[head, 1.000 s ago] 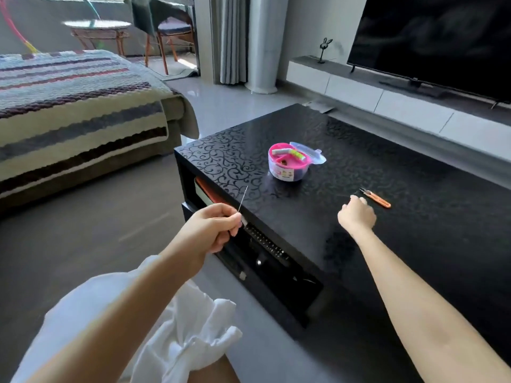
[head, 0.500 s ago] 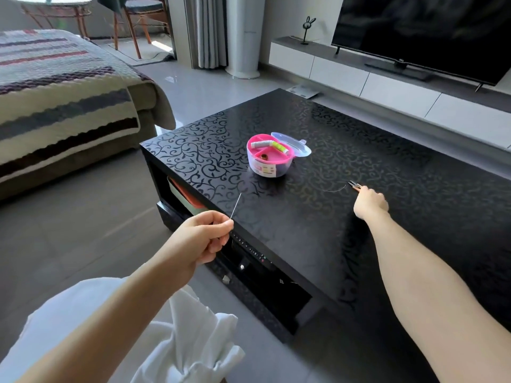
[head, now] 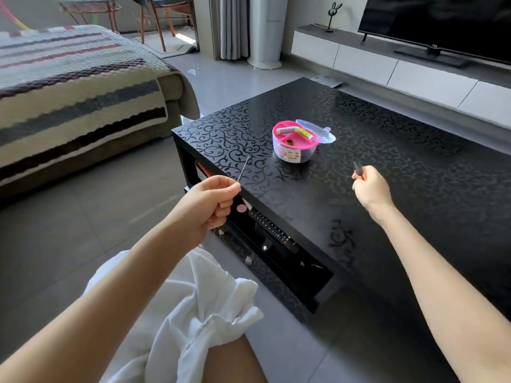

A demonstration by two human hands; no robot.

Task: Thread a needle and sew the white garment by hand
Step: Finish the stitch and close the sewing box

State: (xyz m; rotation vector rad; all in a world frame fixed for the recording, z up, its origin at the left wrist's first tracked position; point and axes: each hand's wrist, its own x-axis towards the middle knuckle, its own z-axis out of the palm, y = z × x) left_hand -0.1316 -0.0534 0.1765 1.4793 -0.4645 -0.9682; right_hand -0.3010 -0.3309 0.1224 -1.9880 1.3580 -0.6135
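My left hand (head: 210, 204) pinches a thin steel needle (head: 243, 168) between thumb and forefinger, its tip pointing up over the table's near-left corner. A faint thread hangs from that hand toward the white garment (head: 193, 313) bunched on my lap. My right hand (head: 370, 189) is lifted just above the black table (head: 414, 167) and grips small orange-handled thread snips (head: 359, 170), whose dark blades stick out past my fingers. The round pink sewing kit (head: 294, 145) with thread spools stands on the table between my hands, farther back.
The kit's clear lid (head: 318, 131) leans against its far side. A remote control (head: 272, 230) lies on the shelf under the tabletop. A striped blanket covers the sofa (head: 77, 87) at left. A TV (head: 442, 20) and white cabinet run along the back right.
My right hand reached the snips on the table, closed round them and lifted them off the surface. My left hand kept its pinch on the needle; the camera shifted.
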